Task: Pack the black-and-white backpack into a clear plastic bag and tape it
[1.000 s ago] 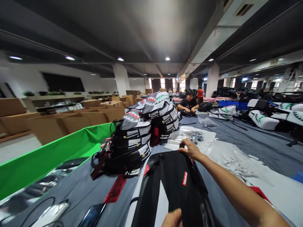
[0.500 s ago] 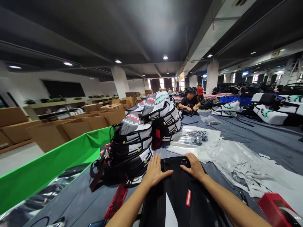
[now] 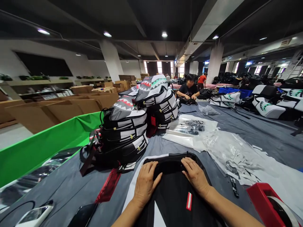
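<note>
A black backpack (image 3: 172, 195) with a white side edge lies in front of me, its top opening towards the far side. A small red and white label (image 3: 189, 201) and a white pointed shape show on its black fabric. My left hand (image 3: 147, 181) grips the left part of the top edge, fingers bent over it and thumb on the near side. On the right part of the same edge, my right hand (image 3: 196, 177) has its fingers curled over the fabric. Some fingertips are hidden in the dark opening.
Stacked shark-face backpacks (image 3: 125, 135) stand at left. Plastic bags (image 3: 227, 151) lie at right, near a red tape dispenser (image 3: 267, 201) and a cutter (image 3: 234, 187). Phones (image 3: 82, 214) lie front left, beyond them a green barrier (image 3: 59, 135). A co-worker (image 3: 189, 90) works across the table.
Both hands have shifted from lying spread on the top of the backpack to curling over its edge. The backpack's dark opening and white side now show. The camera view has tilted down.
</note>
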A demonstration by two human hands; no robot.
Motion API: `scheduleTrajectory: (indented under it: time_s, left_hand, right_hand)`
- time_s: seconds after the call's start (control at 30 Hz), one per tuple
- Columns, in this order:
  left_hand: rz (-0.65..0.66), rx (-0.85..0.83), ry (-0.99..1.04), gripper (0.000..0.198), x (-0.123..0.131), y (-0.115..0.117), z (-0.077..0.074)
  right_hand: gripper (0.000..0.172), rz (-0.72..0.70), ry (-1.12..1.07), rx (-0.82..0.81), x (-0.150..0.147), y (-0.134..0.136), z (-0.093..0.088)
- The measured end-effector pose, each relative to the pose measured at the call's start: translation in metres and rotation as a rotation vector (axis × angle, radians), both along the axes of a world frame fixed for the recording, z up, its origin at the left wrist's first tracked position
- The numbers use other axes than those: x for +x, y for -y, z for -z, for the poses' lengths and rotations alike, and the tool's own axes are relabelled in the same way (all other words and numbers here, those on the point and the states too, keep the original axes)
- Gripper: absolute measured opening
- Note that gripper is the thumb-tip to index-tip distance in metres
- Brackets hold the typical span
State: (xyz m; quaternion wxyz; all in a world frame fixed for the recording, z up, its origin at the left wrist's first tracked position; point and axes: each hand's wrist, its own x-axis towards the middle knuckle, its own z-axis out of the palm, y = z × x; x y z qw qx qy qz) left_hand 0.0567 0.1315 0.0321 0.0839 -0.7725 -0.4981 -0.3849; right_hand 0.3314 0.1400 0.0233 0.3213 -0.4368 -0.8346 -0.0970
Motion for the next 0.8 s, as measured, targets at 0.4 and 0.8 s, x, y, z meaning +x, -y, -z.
scheduleTrajectory:
  time_s: [0.4,0.8]
  left_hand:
    - [-0.071,-0.599,-0.331,0.036,0.013,-0.070,-0.012]
    - [0.026,-0.752,-0.294,0.074,0.085,-0.036,-0.008]
  right_hand:
    - [0.032,0.105,0.169,-0.580,-0.014,-0.071,-0.027]
    - [0.022,0.274,0.062,-0.391,-0.038,-0.089,-0.009]
